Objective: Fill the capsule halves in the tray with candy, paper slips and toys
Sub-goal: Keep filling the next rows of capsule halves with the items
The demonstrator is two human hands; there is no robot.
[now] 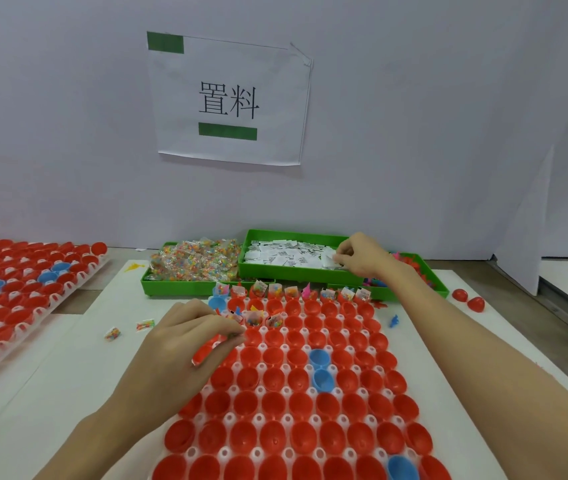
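A white tray in front of me holds rows of red capsule halves and a few blue ones. The far row and the left part of the second row carry candy packets, slips and toys. My left hand hovers over the tray's upper left with fingers curled round a red toy. My right hand reaches into the green bin of white paper slips and pinches slips at its right end.
A green bin of candy packets lies left of the slip bin, and a green bin of coloured toys lies right. A second tray of red halves sits at the left. Loose candy packets, a blue toy and two red halves lie on the table.
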